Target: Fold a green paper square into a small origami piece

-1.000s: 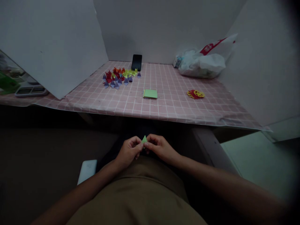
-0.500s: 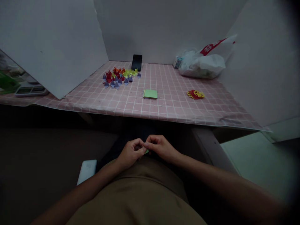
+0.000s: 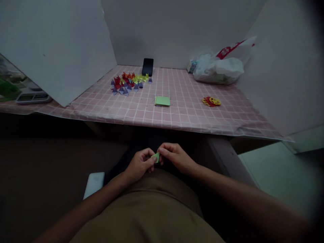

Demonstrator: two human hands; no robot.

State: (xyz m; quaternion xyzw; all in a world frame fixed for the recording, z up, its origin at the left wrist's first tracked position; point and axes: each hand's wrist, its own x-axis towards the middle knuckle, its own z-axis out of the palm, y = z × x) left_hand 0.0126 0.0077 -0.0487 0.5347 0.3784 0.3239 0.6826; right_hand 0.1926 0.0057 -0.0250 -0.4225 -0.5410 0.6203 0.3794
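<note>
Between my hands, low over my lap, is a small folded piece of green paper. My left hand pinches its left side between thumb and fingers. At the paper's upper right edge, my right hand closes thumb and fingertips on it. On the table ahead lies a stack of square paper sheets with a green sheet on top. Beyond it to the left stands a cluster of small folded paper figures in red, orange, yellow and purple.
A dark phone leans at the back of the pink checked table. White plastic bag and red and yellow pieces lie right. A scale is far left; a white flat device lies by my left arm.
My hands have parted slightly, and more of the green paper shows between them. My right hand has shifted a little upward. The things on the table stay put.
</note>
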